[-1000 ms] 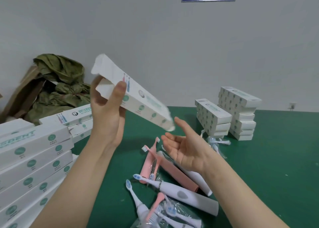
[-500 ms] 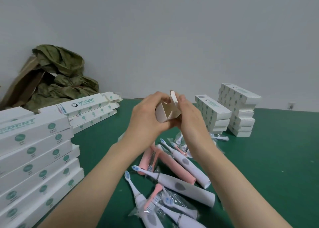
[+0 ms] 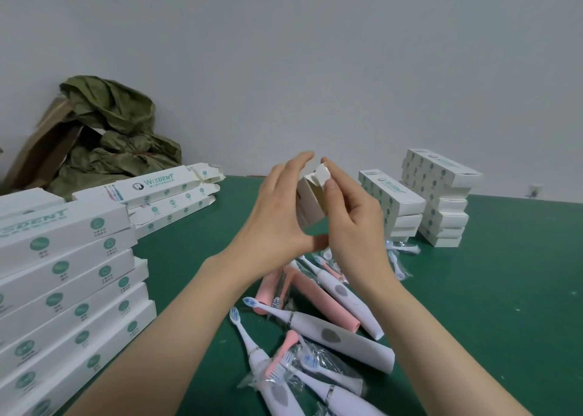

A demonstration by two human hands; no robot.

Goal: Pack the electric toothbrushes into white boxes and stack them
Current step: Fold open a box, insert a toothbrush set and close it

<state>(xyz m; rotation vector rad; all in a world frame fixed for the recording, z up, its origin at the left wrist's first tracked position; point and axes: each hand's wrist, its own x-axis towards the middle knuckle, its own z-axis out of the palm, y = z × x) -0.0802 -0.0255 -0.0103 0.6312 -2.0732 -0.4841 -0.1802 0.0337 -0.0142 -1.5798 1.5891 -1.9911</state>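
My left hand [image 3: 277,217] cradles the white box [image 3: 310,204] end-on, fingers loosely curved along its side and the thumb underneath. My right hand [image 3: 353,226] pinches the open end flap [image 3: 323,174] between thumb and forefinger. The box is held in the air above the green desk [image 3: 504,289], over the loose toothbrushes [image 3: 331,333].

It looks like thin card, light and easily crushed, so I would hold it by the long walls and bend the flap only at its crease. The toothbrushes look rigid and smooth, best taken by the handle.

I count at least four white handles and two pink. The bagged heads are too tangled to count. There are four box stacks: the near left stack [image 3: 63,273], the far left stack [image 3: 170,198], and two right stacks [image 3: 441,201].
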